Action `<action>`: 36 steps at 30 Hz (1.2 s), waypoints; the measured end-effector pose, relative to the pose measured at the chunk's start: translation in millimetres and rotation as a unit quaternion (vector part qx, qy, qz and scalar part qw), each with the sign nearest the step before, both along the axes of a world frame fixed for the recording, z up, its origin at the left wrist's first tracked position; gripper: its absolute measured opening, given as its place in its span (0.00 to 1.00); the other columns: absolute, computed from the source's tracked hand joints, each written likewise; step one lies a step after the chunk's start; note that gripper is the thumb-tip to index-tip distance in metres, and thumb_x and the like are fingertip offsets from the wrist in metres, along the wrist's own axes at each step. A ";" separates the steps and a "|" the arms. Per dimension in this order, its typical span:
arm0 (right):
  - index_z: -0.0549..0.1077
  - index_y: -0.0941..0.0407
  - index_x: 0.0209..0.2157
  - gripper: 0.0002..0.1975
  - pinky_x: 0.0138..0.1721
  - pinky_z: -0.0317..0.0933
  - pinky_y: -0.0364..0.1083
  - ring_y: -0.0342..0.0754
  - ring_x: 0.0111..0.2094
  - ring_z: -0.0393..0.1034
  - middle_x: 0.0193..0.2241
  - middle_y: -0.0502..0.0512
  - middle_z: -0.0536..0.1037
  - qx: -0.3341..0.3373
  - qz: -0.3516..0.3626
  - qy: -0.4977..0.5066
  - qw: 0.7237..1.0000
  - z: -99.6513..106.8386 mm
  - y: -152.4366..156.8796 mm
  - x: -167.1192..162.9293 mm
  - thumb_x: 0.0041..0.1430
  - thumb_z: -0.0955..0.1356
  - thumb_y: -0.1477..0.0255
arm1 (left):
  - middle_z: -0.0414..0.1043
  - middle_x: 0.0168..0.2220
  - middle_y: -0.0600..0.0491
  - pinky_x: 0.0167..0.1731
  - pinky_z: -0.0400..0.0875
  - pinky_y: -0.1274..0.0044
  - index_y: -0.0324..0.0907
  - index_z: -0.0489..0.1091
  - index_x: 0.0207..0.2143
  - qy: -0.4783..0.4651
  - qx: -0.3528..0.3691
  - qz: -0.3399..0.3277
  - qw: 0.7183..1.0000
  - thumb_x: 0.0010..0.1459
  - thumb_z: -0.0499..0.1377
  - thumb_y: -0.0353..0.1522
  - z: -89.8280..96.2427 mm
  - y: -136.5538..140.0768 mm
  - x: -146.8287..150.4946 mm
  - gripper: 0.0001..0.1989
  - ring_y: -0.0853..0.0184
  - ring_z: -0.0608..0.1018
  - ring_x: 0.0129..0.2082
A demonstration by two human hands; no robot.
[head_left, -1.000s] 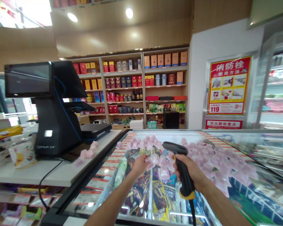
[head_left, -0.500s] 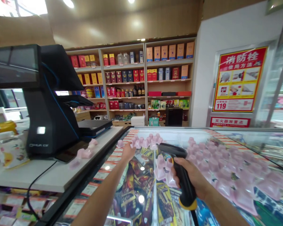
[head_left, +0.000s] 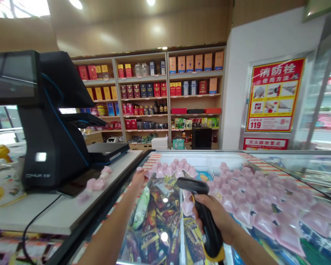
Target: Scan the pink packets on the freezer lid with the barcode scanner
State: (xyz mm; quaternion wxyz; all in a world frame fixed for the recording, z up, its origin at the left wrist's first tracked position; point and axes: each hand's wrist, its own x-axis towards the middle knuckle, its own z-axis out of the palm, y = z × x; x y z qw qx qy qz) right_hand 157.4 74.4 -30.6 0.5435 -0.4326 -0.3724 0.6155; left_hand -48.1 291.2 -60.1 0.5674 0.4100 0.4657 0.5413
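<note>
My right hand [head_left: 211, 213] is wrapped round the grip of a black barcode scanner [head_left: 195, 186] with yellow trim at its base. Its head points forward and left above the glass top of a freezer. Farther left, my left hand [head_left: 139, 178] reaches out, with its fingers closed at a small translucent pink plastic cup [head_left: 139, 169]; the fingertips are partly hidden. Just right of that hand stands a cluster of similar pink cups [head_left: 169, 169]. One more pink cup [head_left: 187, 203] sits below the scanner head. A large spread of pink cups [head_left: 253, 191] covers the right side of the glass.
Through the glass show wrapped ice creams [head_left: 154, 221]. At left, a black cash register [head_left: 52, 147] stands on a white counter [head_left: 44, 217], with a few pink cups [head_left: 98, 183] beside it and a cable hanging down. Shelves [head_left: 143, 97] of boxes line the back wall.
My left hand has moved left, from the edge of the far cluster to the lone pink cup. The scanner in my right hand has shifted slightly left and lower. The view has turned slightly right.
</note>
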 end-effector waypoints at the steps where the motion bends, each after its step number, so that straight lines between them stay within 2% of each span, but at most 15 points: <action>1: 0.65 0.58 0.29 0.11 0.11 0.55 0.39 0.38 0.11 0.58 0.14 0.45 0.66 -0.003 0.003 0.001 1.000 1.5 -1.4 -3.0 0.47 0.62 0.64 | 0.67 0.35 0.52 0.28 0.69 0.76 0.36 0.64 0.39 -0.021 -0.008 -0.009 1.000 0.54 0.51 0.33 5.1 -7.7 -1.8 0.11 0.72 0.71 0.30; 6: 0.65 0.58 0.26 0.12 0.11 0.56 0.39 0.38 0.11 0.57 0.13 0.46 0.66 0.005 0.023 0.003 1.000 12.8 -15.3 -14.0 0.47 0.62 0.63 | 0.68 0.32 0.53 0.26 0.69 0.77 0.36 0.64 0.37 -0.105 -0.010 -0.073 0.992 0.55 0.50 0.33 27.4 -47.4 2.0 0.10 0.73 0.72 0.27; 11: 0.65 0.58 0.27 0.11 0.11 0.56 0.39 0.38 0.11 0.58 0.13 0.46 0.67 0.027 0.035 0.002 0.999 18.3 -30.6 -12.0 0.47 0.62 0.63 | 0.68 0.30 0.54 0.26 0.68 0.78 0.35 0.65 0.35 -0.153 0.007 -0.114 0.982 0.55 0.50 0.31 38.0 -76.1 12.7 0.09 0.74 0.72 0.26; 22: 0.64 0.58 0.28 0.12 0.12 0.56 0.39 0.38 0.11 0.59 0.14 0.45 0.67 0.010 0.029 0.055 0.998 24.4 -49.0 6.4 0.49 0.61 0.63 | 0.68 0.25 0.56 0.25 0.68 0.78 0.35 0.65 0.27 -0.148 0.012 -0.147 0.978 0.54 0.50 0.30 43.6 -100.0 36.0 0.08 0.75 0.71 0.23; 29: 0.65 0.58 0.29 0.11 0.12 0.57 0.38 0.38 0.12 0.59 0.15 0.45 0.67 0.019 0.019 0.050 0.998 26.3 -47.8 9.4 0.49 0.61 0.63 | 0.67 0.25 0.56 0.26 0.67 0.78 0.35 0.65 0.29 -0.041 0.058 -0.125 0.990 0.55 0.50 0.31 38.3 -99.1 38.1 0.08 0.75 0.70 0.23; 33: 0.65 0.58 0.30 0.12 0.12 0.57 0.39 0.38 0.13 0.60 0.15 0.45 0.67 0.044 -0.016 0.034 0.998 24.9 -42.0 21.3 0.48 0.63 0.63 | 0.67 0.30 0.55 0.28 0.67 0.77 0.36 0.64 0.35 0.083 0.092 -0.066 0.990 0.54 0.52 0.31 17.4 -97.2 42.4 0.08 0.74 0.70 0.26; 36: 0.65 0.58 0.29 0.12 0.12 0.57 0.39 0.38 0.12 0.59 0.15 0.46 0.67 0.058 -0.051 0.014 0.997 23.6 -38.2 31.9 0.48 0.63 0.64 | 0.66 0.35 0.53 0.33 0.66 0.73 0.37 0.63 0.37 0.185 0.119 -0.027 0.975 0.53 0.52 0.30 -2.1 -98.9 52.0 0.08 0.71 0.70 0.32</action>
